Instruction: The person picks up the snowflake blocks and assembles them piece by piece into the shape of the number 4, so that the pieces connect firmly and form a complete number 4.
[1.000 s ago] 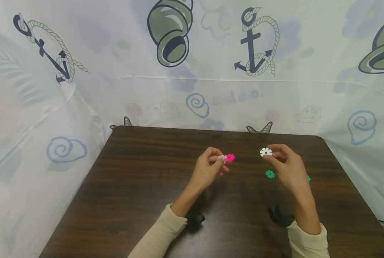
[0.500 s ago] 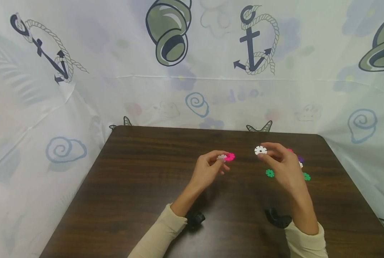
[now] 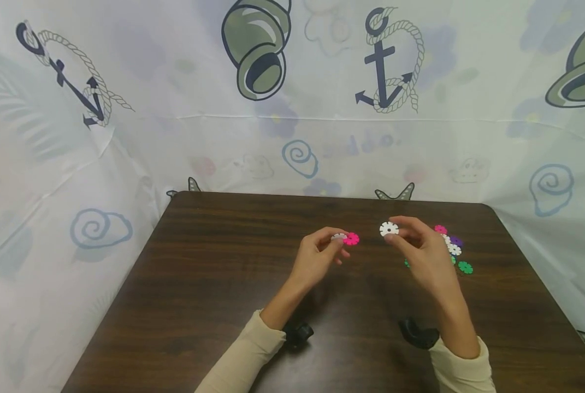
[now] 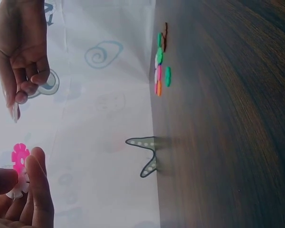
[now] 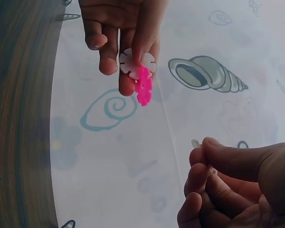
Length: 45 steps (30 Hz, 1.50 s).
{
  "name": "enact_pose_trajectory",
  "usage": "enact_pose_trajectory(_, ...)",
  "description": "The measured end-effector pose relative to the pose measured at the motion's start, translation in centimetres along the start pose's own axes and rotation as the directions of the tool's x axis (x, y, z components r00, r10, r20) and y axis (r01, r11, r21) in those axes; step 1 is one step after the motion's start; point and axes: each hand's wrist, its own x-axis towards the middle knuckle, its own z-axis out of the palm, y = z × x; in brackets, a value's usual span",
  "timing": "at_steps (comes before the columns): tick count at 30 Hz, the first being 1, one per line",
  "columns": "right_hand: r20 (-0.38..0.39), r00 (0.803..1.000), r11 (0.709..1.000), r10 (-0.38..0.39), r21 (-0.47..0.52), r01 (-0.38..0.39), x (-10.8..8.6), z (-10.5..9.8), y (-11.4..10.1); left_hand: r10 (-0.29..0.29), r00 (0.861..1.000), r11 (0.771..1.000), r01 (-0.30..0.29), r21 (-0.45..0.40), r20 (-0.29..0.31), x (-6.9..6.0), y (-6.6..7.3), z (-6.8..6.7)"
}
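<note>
My left hand (image 3: 317,256) pinches a white notched disc (image 5: 130,64) between thumb and fingers. Joined to its edge is a pink notched disc (image 3: 351,239), which sticks out towards the right. Both pieces are above the table, and the wrist views show them set at an angle to each other. To the right, my right hand (image 3: 422,254) holds a single white notched disc (image 3: 389,228) by its edge, between thumb and index finger. A gap separates this disc from the pink one. In the left wrist view the right hand's disc (image 4: 15,113) appears edge-on.
Several loose notched discs, among them a pink one (image 3: 440,229), a purple one (image 3: 456,241) and a green one (image 3: 465,267), lie on the brown table (image 3: 199,284) beyond and beside the right hand. A patterned cloth (image 3: 223,153) hangs behind the table.
My right hand has moved left with its white disc, closer to the pink disc. More of the loose discs show behind it. The left hand has barely moved.
</note>
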Motion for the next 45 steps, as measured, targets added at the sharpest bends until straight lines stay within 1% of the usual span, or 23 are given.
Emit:
enact_pose_trajectory(6, 0.001, 0.999, 0.999, -0.035, -0.007, 0.035, 0.0, 0.5, -0.1, 0.0, 1.0, 1.0, 0.0, -0.008, -0.014, 0.0, 0.0, 0.0)
enact_pose_trajectory(13, 0.01, 0.998, 0.998, -0.062, -0.017, 0.062, 0.2, 1.2, -0.1, 0.01, 1.0, 1.0, -0.01, 0.005, -0.016, -0.1, 0.2, 0.0)
enact_pose_trajectory(19, 0.04, 0.998, 0.999, -0.038, -0.028, 0.039, 0.2, 1.6, -0.3, 0.029, 0.999, 1.0, -0.029, 0.003, -0.021, -0.1, 0.4, 0.1)
enact_pose_trajectory(26, 0.067, 0.997, 0.999, -0.026, -0.04, 0.029, 0.3, 2.1, -0.3, 0.031, 0.999, 0.999, -0.031, -0.016, -0.022, 0.0, 0.5, 0.2)
enact_pose_trajectory(31, 0.071, 0.997, 0.999, -0.036, -0.033, 0.038, 0.4, 2.4, -0.1, 0.022, 1.0, 1.0, -0.022, -0.014, -0.017, 0.1, 0.3, 0.1)
enact_pose_trajectory(37, 0.066, 0.995, 0.997, -0.071, -0.03, 0.073, 0.4, 2.8, 0.0, 0.013, 1.0, 1.0, -0.013, -0.005, -0.006, 0.0, 0.4, 0.1)
enact_pose_trajectory(42, 0.061, 0.993, 0.994, -0.099, -0.034, 0.101, 0.4, 3.2, 0.0, 0.015, 1.0, 1.0, -0.015, 0.007, -0.009, -0.1, 0.6, 0.2)
enact_pose_trajectory(45, 0.055, 0.993, 0.994, -0.101, -0.032, 0.103, 0.4, 3.5, 0.0, 0.016, 1.0, 1.0, -0.016, 0.004, -0.013, -0.1, 0.6, 0.1)
